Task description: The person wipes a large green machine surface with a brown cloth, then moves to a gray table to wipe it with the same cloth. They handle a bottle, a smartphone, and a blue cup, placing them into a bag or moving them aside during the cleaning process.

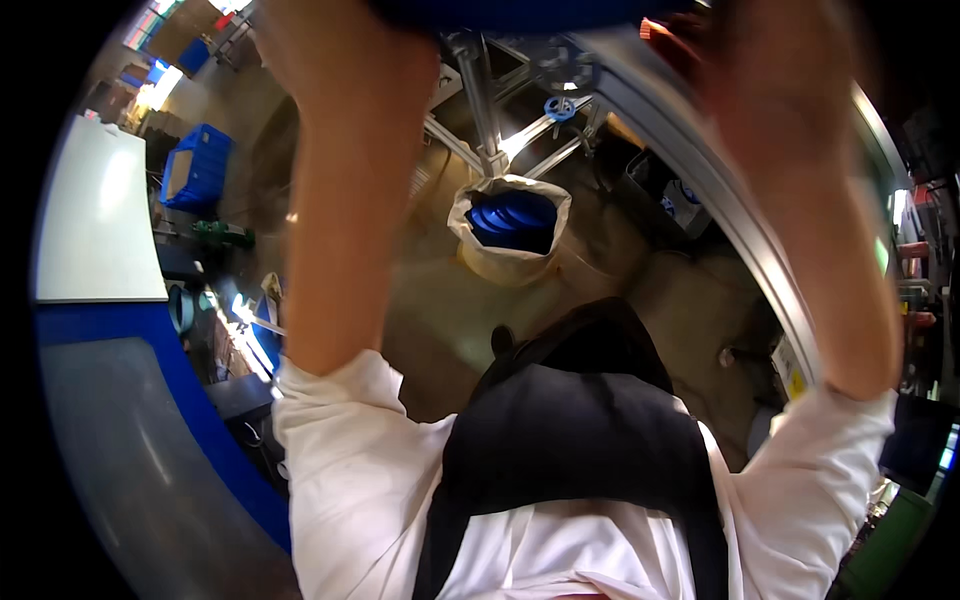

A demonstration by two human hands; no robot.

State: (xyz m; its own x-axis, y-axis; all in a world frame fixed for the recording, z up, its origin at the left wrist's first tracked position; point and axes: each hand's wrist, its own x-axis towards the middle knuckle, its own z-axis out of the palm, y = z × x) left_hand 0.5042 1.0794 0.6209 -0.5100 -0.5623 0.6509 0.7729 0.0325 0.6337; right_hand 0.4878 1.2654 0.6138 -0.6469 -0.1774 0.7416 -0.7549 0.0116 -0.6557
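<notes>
Both my arms are raised toward the upper edge of the view. My left hand (345,50) is cut off there, and its fingers are out of sight. On the right, my right hand (765,90) is smeared by motion, so its fingers cannot be made out. Between the two hands, a dark blue rounded thing (520,14) shows only its lower edge; whether either hand touches it is not visible. Below, on the floor, stands an open pale sack (511,262) with blue curved pieces (512,218) inside.
A metal frame with a post (480,105) and a blue handwheel (560,108) rises behind the sack. A long metal rail (735,215) curves past on the right. At left are a blue-edged table (125,410), a white panel (100,215) and a blue bin (205,165).
</notes>
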